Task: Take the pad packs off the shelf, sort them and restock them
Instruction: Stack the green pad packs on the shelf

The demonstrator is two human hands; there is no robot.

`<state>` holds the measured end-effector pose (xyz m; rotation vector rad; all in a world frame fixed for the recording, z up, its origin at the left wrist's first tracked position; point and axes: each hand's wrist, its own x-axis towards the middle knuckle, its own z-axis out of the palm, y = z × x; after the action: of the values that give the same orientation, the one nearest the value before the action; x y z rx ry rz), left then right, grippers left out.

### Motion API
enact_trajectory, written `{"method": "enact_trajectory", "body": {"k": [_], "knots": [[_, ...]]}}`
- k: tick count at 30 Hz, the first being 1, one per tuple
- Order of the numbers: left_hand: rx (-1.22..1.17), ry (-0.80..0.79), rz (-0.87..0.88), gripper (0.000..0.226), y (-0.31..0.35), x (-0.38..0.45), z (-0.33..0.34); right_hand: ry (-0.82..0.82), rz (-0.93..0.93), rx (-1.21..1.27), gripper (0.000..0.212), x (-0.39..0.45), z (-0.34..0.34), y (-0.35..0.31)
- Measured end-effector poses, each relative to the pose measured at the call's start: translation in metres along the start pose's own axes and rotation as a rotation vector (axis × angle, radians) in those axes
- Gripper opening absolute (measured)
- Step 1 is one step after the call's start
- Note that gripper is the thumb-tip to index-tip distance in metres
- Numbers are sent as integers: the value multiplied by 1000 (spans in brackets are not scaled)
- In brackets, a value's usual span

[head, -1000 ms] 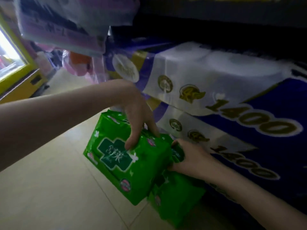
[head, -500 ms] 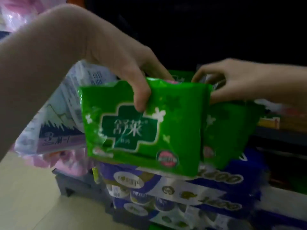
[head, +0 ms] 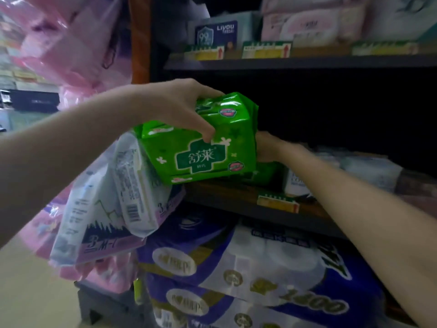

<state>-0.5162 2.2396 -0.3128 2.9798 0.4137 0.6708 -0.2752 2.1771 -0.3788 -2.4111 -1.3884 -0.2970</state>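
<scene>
My left hand (head: 182,107) grips a stack of bright green pad packs (head: 205,150) from above, fingers curled over the front face. The stack hangs tilted just above the front edge of the dark wooden shelf (head: 227,197). My right hand (head: 267,147) is behind the stack's right side, closed on more green packs (head: 267,171) that rest low on the shelf; its fingers are mostly hidden. The shelf bay behind is dark.
White and purple packs (head: 118,200) hang at the left of the shelf. Blue and white tissue bundles (head: 236,275) are stacked below. Pink packs (head: 71,43) hang at the upper left. An upper shelf (head: 295,62) carries boxes and price tags. White packs (head: 359,169) lie at the right on the shelf.
Both hands have lifted the green packs from near the floor up to the shelf level. The stack has moved toward the shelf opening and tilted.
</scene>
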Motion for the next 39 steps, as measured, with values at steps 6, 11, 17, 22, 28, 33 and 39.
{"method": "enact_trajectory", "body": {"k": [6, 11, 17, 22, 28, 33, 39], "knots": [[175, -7, 65, 94, -11, 31, 31, 141, 97, -14, 46, -18, -6, 18], [235, -70, 106, 93, -8, 68, 59, 26, -199, 448, 83, -63, -36, 11], [-111, -172, 176, 78, -2, 91, 93, -46, -116, 15, 109, -62, -26, 2], [174, -199, 158, 89, -35, 87, 102, -40, -23, -62, 87, -58, -25, 24], [289, 96, 115, 68, -36, 93, 114, 34, 0, 15, 80, -36, -28, 34], [221, -5, 30, 72, -30, 96, 120, -53, 11, -72, 78, -33, -27, 39], [-13, 35, 18, 76, -34, 79, 136, -46, 49, -267, 79, -44, -26, 30]]}}
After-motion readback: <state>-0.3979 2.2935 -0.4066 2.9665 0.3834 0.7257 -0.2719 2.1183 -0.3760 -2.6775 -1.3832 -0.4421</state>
